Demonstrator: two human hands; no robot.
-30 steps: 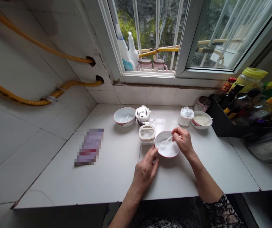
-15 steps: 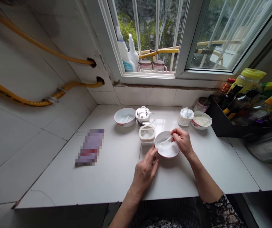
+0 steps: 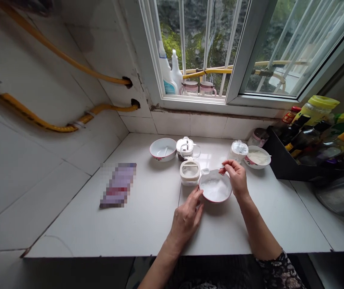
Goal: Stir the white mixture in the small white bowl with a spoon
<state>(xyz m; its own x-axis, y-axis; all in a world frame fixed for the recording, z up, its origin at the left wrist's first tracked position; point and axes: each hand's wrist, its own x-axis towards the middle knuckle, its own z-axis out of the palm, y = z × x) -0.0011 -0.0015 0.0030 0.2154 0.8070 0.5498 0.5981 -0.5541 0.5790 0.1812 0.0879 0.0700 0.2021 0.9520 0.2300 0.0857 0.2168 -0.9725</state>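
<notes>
A small white bowl (image 3: 215, 194) with a red rim holds white powder on the counter in front of me. My left hand (image 3: 187, 214) steadies its left side, fingertips at the rim and thumb lower down. Above the bowl, my right hand (image 3: 235, 178) pinches the handle of a white spoon (image 3: 205, 171). The spoon's head is over the far left edge, beside an open square seasoning jar (image 3: 190, 171). White material seems to be in the spoon, though it is hard to make out.
Behind stand another lidded jar (image 3: 185, 146) and a white bowl with a spoon (image 3: 162, 150). To the right are a closed jar (image 3: 239, 150), a bowl of pale powder (image 3: 258, 156) and a black bottle box (image 3: 283, 160). A blurred purple packet (image 3: 119, 185) lies left.
The spoon has risen out of the powder and moved to the bowl's far left edge, near the open jar. My left hand stays on the bowl. The view has shifted slightly.
</notes>
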